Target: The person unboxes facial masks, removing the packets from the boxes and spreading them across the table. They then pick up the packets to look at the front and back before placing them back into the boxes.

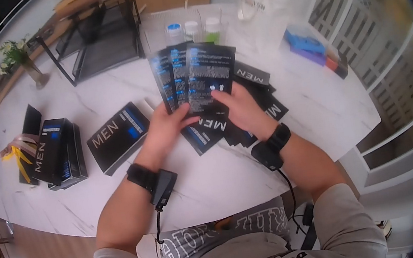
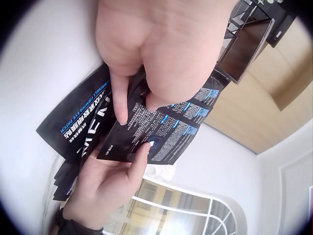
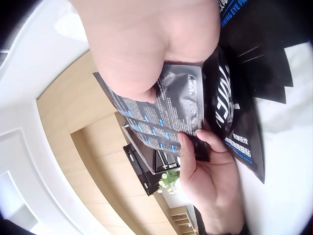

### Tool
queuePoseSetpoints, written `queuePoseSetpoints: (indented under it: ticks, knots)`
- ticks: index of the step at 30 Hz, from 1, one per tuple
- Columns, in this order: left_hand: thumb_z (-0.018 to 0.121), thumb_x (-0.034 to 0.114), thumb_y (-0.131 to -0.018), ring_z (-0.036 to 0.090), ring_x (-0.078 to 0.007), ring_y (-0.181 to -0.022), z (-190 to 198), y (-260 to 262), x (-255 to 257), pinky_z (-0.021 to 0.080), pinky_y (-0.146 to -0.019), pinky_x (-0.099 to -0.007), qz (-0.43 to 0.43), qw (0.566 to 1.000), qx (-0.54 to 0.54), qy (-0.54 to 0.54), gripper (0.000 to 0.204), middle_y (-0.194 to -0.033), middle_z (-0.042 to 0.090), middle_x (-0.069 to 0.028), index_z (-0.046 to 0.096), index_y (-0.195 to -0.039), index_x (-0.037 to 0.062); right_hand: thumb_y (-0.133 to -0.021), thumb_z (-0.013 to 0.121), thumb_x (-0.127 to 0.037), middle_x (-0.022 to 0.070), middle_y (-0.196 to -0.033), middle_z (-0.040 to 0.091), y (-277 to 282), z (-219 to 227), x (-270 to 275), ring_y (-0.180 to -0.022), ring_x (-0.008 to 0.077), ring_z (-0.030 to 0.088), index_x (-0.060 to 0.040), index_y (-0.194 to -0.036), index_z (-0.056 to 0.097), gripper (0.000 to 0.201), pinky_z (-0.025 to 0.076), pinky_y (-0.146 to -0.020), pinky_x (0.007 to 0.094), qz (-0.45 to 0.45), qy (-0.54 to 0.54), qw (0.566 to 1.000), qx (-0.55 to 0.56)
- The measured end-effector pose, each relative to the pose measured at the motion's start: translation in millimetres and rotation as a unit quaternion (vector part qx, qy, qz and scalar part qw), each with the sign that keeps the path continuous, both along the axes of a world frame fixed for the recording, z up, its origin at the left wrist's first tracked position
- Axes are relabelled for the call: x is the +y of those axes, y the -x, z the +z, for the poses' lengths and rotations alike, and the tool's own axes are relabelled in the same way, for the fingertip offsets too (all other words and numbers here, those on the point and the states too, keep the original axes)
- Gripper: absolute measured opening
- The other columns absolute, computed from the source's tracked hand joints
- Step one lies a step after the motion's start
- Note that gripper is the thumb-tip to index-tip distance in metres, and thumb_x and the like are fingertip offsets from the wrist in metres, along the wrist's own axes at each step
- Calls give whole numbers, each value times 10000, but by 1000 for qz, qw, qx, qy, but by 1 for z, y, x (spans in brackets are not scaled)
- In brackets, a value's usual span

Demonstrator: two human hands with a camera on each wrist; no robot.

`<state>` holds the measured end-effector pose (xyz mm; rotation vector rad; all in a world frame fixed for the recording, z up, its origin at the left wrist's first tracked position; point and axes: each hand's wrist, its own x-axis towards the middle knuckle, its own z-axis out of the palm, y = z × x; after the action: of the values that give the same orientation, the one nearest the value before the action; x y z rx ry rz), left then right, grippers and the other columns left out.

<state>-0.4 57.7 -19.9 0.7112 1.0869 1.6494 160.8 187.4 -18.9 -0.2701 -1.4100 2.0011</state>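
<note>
Several black sachets [image 1: 209, 72] with blue and white print are fanned out between the two hands, backs facing up. The left hand [image 1: 166, 127] pinches the fan's lower left edge, thumb on top. On the lower right, the right hand [image 1: 244, 110] grips the front sachet, its thumb lying over the print. Beneath the hands, more black sachets [image 1: 266, 101] marked MEN lie spread on the table. In the left wrist view the fanned sachets [image 2: 166, 132] overlap like steps; the right wrist view shows the sachets [image 3: 176, 98] held by both hands.
A black MEN box [image 1: 119, 134] lies left of the hands, with more upright boxes [image 1: 63, 150] and a yellow ribbon [image 1: 20, 154] farther left. Behind are capped bottles [image 1: 212, 29], a black rack [image 1: 106, 50], a flower vase [image 1: 35, 74], a white bag [image 1: 263, 8] and blue-purple packs [image 1: 306, 44].
</note>
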Motion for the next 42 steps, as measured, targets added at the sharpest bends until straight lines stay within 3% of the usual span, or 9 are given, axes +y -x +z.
queuePoseSetpoints:
  ticks: [2, 5, 15, 42]
  knots:
    - [553, 48, -988, 657, -182, -1013, 0, 0, -1, 592, -853, -336, 4, 1000, 14, 10, 227, -1153, 665, -94, 580, -1209, 1, -973, 559, -41, 103, -1226, 624, -2, 3, 0, -1087, 164, 605, 41, -1271, 532, 310, 495, -957, 318, 21, 45, 999, -9]
    - [565, 42, -980, 657, -172, -1003, 3, -1, 2, 592, -839, -330, 1, 999, 30, 22, 227, -1154, 664, -90, 581, -1202, 3, -976, 561, -47, 108, -1217, 624, -1, -2, 4, -1085, 172, 608, 47, -1250, 540, 290, 500, -952, 323, -9, 44, 999, -24]
    - [547, 40, -985, 656, -183, -1017, 2, -4, 2, 600, -831, -316, 19, 999, 26, 12, 255, -1164, 646, -111, 531, -1231, -26, -974, 571, -53, 114, -1217, 630, -4, -3, 4, -1101, 166, 600, 47, -1257, 538, 302, 476, -983, 325, 13, 86, 996, -15]
    - [563, 22, -962, 641, -152, -1012, -1, -2, -1, 575, -815, -314, 33, 997, 70, 4, 246, -1137, 665, -73, 551, -1207, 18, -968, 544, -5, 109, -1235, 621, -4, 4, -3, -1110, 165, 599, 42, -1285, 517, 321, 481, -983, 320, -4, 46, 999, -23]
